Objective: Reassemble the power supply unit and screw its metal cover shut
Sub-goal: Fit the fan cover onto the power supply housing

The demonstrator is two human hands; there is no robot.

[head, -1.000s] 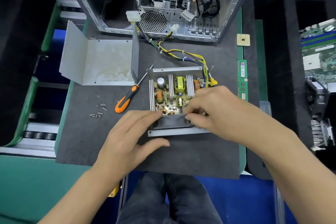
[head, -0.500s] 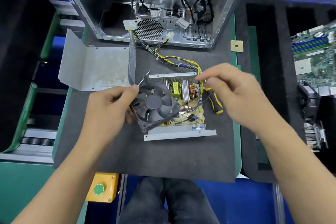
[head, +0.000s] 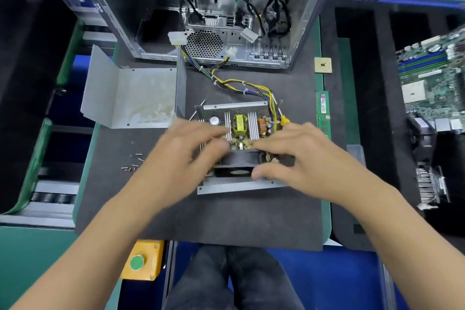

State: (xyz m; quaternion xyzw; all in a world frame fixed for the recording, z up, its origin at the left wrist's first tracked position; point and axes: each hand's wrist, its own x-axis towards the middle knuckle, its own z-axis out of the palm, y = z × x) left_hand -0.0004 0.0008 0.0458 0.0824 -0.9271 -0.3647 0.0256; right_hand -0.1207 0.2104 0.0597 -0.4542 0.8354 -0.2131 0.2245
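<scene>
Two hands of mine are on the black fan (head: 235,162) at the near end of the open power supply (head: 239,148). My left hand (head: 181,156) is blurry, and its fingers curl over the left side of the fan. My right hand (head: 297,158) pinches the right side, with the thumb in front and the fingers on top. The fan stands on its edge inside the metal tray, just behind the tray's front lip. Behind it I see the circuit board (head: 242,128) with a yellow block and silver fins. The power supply sits in the middle of the dark mat (head: 201,219). Its bent metal cover (head: 133,98) lies apart, to the left and farther back. A few small screws (head: 132,162) lie on the mat left of my hand. Yellow and black wires (head: 241,85) run from the power supply back to the open computer case (head: 214,20)
</scene>
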